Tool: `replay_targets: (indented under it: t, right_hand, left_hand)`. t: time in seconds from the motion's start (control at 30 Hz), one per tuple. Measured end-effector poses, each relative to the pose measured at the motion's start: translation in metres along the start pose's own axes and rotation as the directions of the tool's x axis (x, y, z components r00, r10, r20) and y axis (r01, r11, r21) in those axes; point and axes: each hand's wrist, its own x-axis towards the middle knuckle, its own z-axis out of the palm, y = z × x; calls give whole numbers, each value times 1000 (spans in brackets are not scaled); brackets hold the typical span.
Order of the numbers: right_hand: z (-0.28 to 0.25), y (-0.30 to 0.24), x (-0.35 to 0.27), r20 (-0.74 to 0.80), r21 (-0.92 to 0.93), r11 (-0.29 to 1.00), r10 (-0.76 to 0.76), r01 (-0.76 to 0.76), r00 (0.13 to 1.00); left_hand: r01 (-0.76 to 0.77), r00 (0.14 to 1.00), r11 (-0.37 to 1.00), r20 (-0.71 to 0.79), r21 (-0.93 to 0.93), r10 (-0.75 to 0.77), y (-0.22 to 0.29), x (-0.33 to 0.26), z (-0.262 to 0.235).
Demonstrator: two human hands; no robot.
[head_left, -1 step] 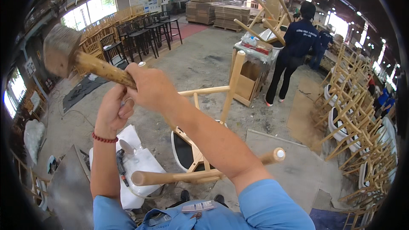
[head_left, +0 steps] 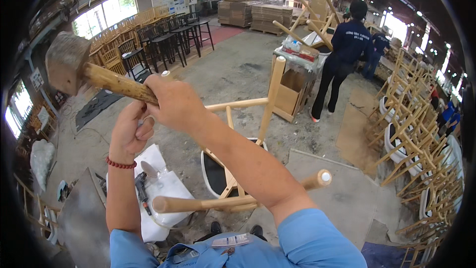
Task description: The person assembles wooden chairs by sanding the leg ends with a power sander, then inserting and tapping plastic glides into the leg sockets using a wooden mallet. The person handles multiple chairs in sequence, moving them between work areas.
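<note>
Hands are gripping a wooden mallet (head_left: 74, 69) raised high at the left: right hand (head_left: 173, 103) clamped around its handle, left hand (head_left: 131, 134) seemingly curling just beneath. An upturned wooden chair (head_left: 238, 168) is lying below, legs pointing up.

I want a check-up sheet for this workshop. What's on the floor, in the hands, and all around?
Surface: grey concrete floor, stained.
Job's things: wooden mallet raised; upturned wooden chair below it.
Clutter: white cloth with a small tool; cardboard box.
Hands: right hand and left hand both grip the mallet handle.
Cables: nothing seen.
Surroundings: stacked chairs on the right, dark stools behind, a person working at a bench.
</note>
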Motion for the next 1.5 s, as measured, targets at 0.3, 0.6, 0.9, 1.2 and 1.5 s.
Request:
replay_targets:
  t: [0.3, 0.6, 0.9, 1.2, 1.5]
  right_hand:
    - [-8, -80, -34, -107, -32, 991, -131, 128, 986]
    - [-6, -154, -124, -181, -49, 874, 469, -484, 865]
    - [-10, -235, -225, -184, 529, 605, 766, -595, 616]
    - [-31, -267, -257, -28, 328, 549, 819, -768, 573]
    - [-54, -280, -218, 73, 25, 513, 855, -858, 514]
  left_hand:
    - [27, 960, 983, 278, -184, 26, 1, -69, -15]
    - [-181, 966, 913, 238, 365, 96, -37, -127, -62]
    - [-27, 916, 993, 400, 113, -21, -91, -127, -61]
    - [-42, 897, 991, 442, 129, -19, -92, -131, -62]
    - [-114, 908, 974, 419, 194, 22, -91, -135, -59]
